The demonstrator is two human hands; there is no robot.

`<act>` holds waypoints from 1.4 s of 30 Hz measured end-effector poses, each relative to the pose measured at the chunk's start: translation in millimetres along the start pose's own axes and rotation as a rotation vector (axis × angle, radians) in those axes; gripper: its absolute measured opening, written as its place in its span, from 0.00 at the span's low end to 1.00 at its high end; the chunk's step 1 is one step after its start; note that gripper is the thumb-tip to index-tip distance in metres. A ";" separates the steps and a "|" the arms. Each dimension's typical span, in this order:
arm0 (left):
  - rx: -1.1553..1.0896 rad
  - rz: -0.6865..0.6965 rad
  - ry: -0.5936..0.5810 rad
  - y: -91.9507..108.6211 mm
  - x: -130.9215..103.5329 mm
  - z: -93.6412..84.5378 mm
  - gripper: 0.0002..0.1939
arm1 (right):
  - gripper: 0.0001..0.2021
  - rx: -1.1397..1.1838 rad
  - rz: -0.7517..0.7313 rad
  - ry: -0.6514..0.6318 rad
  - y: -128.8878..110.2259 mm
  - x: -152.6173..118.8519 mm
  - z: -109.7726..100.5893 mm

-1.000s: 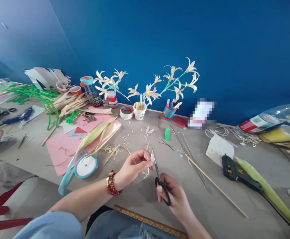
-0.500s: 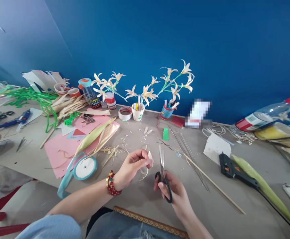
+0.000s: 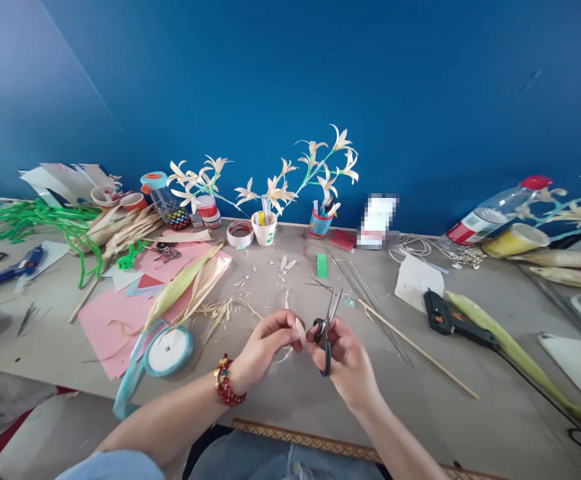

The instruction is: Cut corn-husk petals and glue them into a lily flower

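My left hand point(image 3: 270, 343) pinches a small pale petal point(image 3: 300, 331) between thumb and fingertips; it looks like a piece of corn husk. Close on its right, my right hand point(image 3: 346, 360) is closed around a pair of scissors point(image 3: 327, 347) with black handles. The blades point up and away from me, slightly apart, clear of the petal. My right fingertips come near the petal's lower edge; I cannot tell whether they touch it. A thin pale strip point(image 3: 286, 300) shows just behind my left hand. Two loose petals point(image 3: 286, 265) lie farther back on the table.
Husk flowers stand in a paper cup point(image 3: 264, 230) by the blue wall. To the left are a ribbon spool point(image 3: 169, 350), pink paper point(image 3: 98, 333) and green stems point(image 3: 30, 217). A wooden stick point(image 3: 420, 350), thin wires and a black glue gun point(image 3: 458, 323) lie right. Part of another person's hand shows far left.
My right hand has moved up and left, bringing its fingers close to the petal. The scissors have shifted back in the grip. The view has turned slightly right.
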State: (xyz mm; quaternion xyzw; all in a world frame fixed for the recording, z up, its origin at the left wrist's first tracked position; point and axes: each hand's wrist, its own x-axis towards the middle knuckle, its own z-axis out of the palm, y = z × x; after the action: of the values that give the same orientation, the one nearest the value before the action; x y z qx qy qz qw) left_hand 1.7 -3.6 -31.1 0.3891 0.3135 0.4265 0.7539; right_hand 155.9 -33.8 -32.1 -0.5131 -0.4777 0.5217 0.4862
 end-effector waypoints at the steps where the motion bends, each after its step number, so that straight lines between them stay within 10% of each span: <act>1: 0.022 -0.003 -0.008 0.0 0.2 -0.6 0.09 | 0.11 -0.014 0.007 -0.018 0.1 -0.2 -0.8; 6: 0.114 -0.011 0.029 0.4 4.4 -4.2 0.09 | 0.11 -0.215 -0.008 -0.063 4.3 6.8 -23.6; 13: 0.047 0.022 0.073 2.5 9.3 -6.3 0.10 | 0.06 -1.321 -0.127 0.014 6.3 20.4 -79.2; 21: 0.059 0.014 0.099 1.0 12.1 -7.7 0.13 | 0.07 -1.693 0.004 -0.202 -24.7 35.3 -66.7; 27: 0.080 0.016 0.081 -1.9 11.8 -8.8 0.13 | 0.08 -1.315 0.028 -0.421 -26.9 43.9 -78.7; 34: 0.056 -0.023 0.087 -3.2 9.9 -6.6 0.15 | 0.11 -0.368 -0.002 -0.380 -23.0 30.7 -40.9; 42: 0.107 -0.081 0.032 -0.1 8.1 -4.5 0.14 | 0.09 -0.003 0.215 -0.350 -7.1 28.2 -26.9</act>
State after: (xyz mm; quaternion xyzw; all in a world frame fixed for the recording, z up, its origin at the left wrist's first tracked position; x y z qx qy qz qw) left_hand 1.7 5.0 -34.6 0.4092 0.3633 0.3843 0.7436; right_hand 182.9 -5.3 -27.5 -0.4630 -0.4982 0.6512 0.3367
